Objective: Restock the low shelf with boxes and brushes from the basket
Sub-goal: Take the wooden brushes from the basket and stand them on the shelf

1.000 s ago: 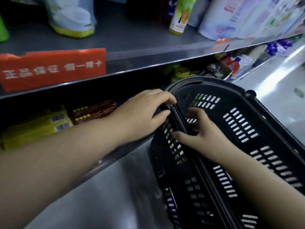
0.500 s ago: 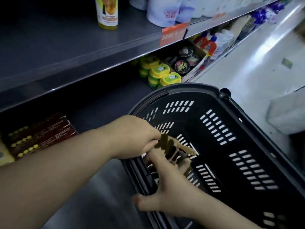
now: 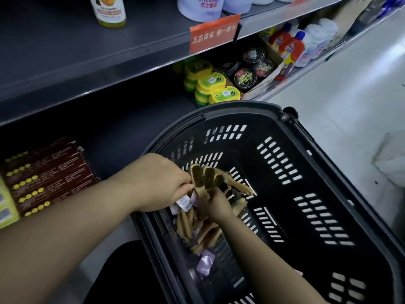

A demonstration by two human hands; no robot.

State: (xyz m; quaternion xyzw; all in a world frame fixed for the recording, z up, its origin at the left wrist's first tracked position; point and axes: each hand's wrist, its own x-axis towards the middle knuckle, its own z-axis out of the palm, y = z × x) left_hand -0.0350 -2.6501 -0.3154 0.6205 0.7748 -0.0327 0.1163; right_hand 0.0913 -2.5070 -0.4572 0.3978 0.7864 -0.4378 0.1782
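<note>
Gathering brushes (image 3: 203, 178) from the basket (image 3: 241, 108): both hands work close to the basket's left wall. The left hand (image 3: 162, 183) curls its fingers onto the bunch from the left. The right hand (image 3: 215, 207) grips the wooden handles from below, bristle heads fanned upward. More brushes and paper tags (image 3: 184, 202) lie on the basket floor toward its near-left corner. Brown boxes (image 3: 48, 178) stand at the left end of the low shelf (image 3: 131, 128), with bare shelf beside them. For a clean lift, the handles are probably best squared into one stack first, so none slips back or snags a slot.
</note>
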